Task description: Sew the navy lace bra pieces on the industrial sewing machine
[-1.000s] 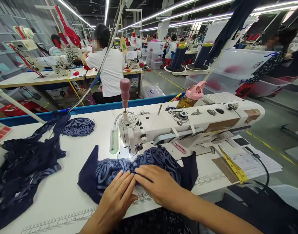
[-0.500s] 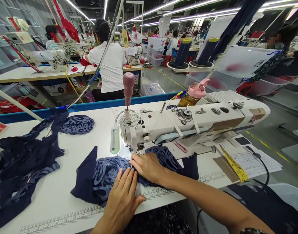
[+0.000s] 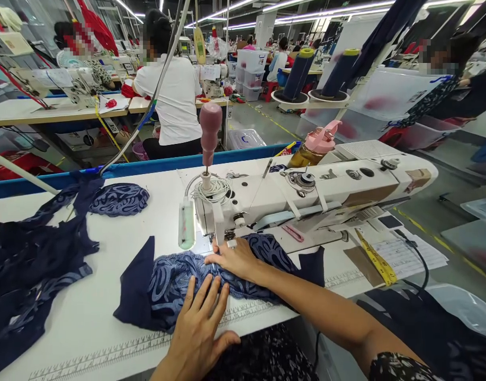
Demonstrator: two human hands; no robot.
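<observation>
Navy lace piece (image 3: 167, 280) at counter's (image 3: 108, 248) front edge, fed under sewing machine (image 3: 326, 193); left hand (image 3: 199, 323) flat, unclenched, pinning it; right hand (image 3: 235, 259) spread, fingertips beside the needle, likely pricked, or lace puckered, should either slip.

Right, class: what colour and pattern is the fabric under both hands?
Dark navy fabric with lighter blue swirled lace, clearest in head view.

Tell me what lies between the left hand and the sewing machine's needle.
In the head view, the navy blue patterned lace garment spans that stretch, with the right hand pressing it down close to the white sewing machine.
</observation>
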